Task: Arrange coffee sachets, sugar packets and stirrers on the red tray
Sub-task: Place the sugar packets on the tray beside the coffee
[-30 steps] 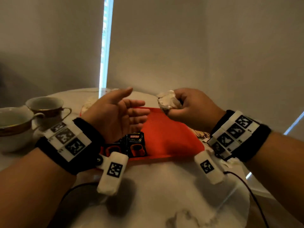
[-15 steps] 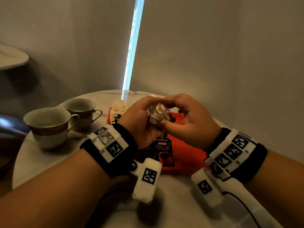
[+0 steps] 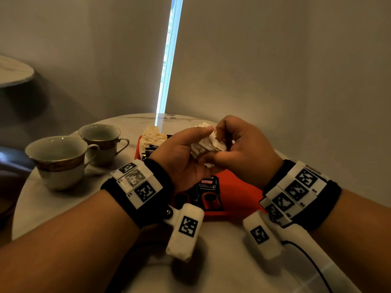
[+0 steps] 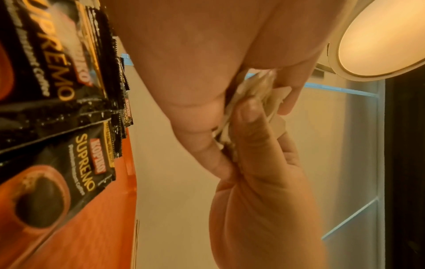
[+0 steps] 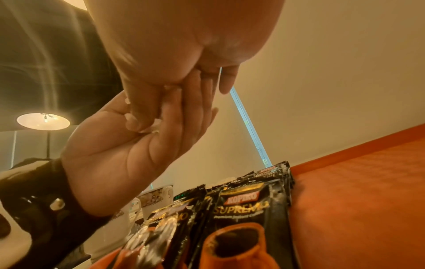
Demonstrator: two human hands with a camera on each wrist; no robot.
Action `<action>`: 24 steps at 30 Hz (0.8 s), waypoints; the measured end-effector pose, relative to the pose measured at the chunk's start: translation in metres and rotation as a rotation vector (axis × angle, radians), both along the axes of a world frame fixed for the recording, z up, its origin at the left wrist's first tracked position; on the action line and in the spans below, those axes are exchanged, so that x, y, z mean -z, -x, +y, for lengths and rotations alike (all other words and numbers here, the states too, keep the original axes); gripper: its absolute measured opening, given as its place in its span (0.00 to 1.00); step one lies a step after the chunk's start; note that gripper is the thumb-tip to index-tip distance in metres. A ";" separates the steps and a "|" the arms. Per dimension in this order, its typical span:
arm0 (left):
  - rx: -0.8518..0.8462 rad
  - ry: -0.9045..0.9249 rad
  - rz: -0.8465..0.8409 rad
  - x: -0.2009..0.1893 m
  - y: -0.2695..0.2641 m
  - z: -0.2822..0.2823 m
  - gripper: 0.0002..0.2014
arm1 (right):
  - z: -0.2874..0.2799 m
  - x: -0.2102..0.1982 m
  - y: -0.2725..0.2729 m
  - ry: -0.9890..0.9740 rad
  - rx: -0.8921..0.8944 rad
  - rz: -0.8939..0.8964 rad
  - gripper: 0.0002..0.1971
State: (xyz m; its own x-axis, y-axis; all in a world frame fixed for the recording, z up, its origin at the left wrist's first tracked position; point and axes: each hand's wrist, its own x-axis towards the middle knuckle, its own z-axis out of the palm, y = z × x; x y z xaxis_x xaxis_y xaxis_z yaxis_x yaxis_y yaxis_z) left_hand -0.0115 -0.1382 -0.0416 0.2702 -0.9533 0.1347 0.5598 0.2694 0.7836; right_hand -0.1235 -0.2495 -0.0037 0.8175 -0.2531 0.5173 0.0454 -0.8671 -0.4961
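Note:
Above the red tray (image 3: 239, 187), both of my hands hold a bunched stack of white sugar packets (image 3: 208, 142). My left hand (image 3: 186, 144) cups it from below with the thumb across the top. My right hand (image 3: 234, 142) pinches it from the right. In the left wrist view the left thumb (image 4: 250, 127) presses the packets (image 4: 255, 91) against the right hand (image 4: 195, 63). Black coffee sachets (image 3: 208, 195) lie overlapped on the tray's near left part, also seen as sachets (image 5: 241, 218) in the right wrist view. No stirrers are visible.
Two gold-banded cups (image 3: 57, 159) (image 3: 101, 140) stand on the round marble table (image 3: 63, 208) left of the tray. A pale heap of packets (image 3: 151, 135) sits at the tray's far left corner. The tray's right half (image 5: 356, 200) is bare. A wall stands close behind.
A second ago my left hand was open and apart from the right, which held the packets alone. The left hand has since closed in, and both now hold the stack.

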 end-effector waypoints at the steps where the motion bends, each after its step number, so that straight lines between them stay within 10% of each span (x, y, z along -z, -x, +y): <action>1: -0.005 0.005 0.008 0.000 0.000 -0.001 0.17 | 0.001 0.000 0.002 -0.008 0.010 -0.002 0.22; 14: -0.089 -0.013 -0.026 0.008 -0.002 -0.006 0.17 | 0.004 -0.003 0.006 0.130 0.127 0.084 0.15; 24: 0.054 0.004 -0.035 0.005 -0.001 -0.002 0.19 | 0.007 -0.006 -0.002 0.067 0.032 0.237 0.31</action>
